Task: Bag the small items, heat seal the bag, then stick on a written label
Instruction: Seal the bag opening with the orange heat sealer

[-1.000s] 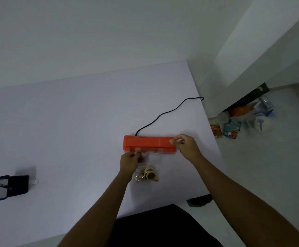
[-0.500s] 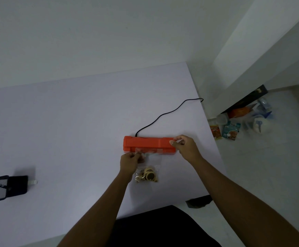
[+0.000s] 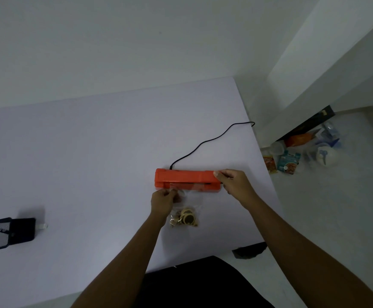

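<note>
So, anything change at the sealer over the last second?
No visible change. The left hand still pinches the edge of the clear bag at the orange sealer. The right hand still grips the sealer's right end. The small items lie in the bag's bottom, and the cord is unmoved.

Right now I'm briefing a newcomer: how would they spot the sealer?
Find the pale table, then its right side. The sealer is the long bar there, black cord at its back, right hand gripping one end. Nothing else on the table is orange.
</note>
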